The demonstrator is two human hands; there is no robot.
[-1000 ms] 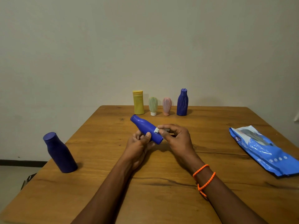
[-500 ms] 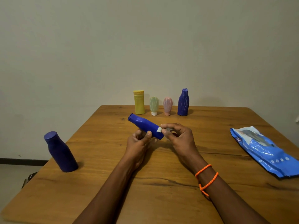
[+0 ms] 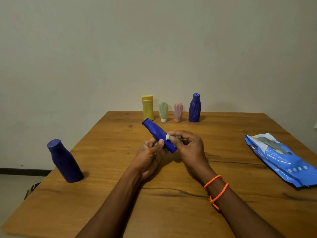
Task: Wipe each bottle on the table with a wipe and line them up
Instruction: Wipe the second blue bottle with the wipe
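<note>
A blue bottle (image 3: pixel 155 133) lies tilted above the table's middle, cap end pointing up and left. My left hand (image 3: pixel 151 155) grips its lower end from underneath, thumb on its side. My right hand (image 3: pixel 189 146) pinches a small crumpled white wipe (image 3: pixel 167 136) against the bottle's body. At the table's far edge stand a yellow bottle (image 3: pixel 147 108), a green bottle (image 3: pixel 163 111), a pink bottle (image 3: pixel 178 112) and a ribbed blue bottle (image 3: pixel 194 108) in a row. A dark blue bottle (image 3: pixel 64 161) stands alone at the left.
A blue wipes pack (image 3: pixel 281 157) lies near the right edge of the wooden table (image 3: pixel 171 203). A plain wall rises just behind the far edge. The floor shows past the table's left edge.
The wipe in my right hand has slid a little along the held bottle, and the bottle has tipped slightly more upright. The other bottles and the pack have not moved.
</note>
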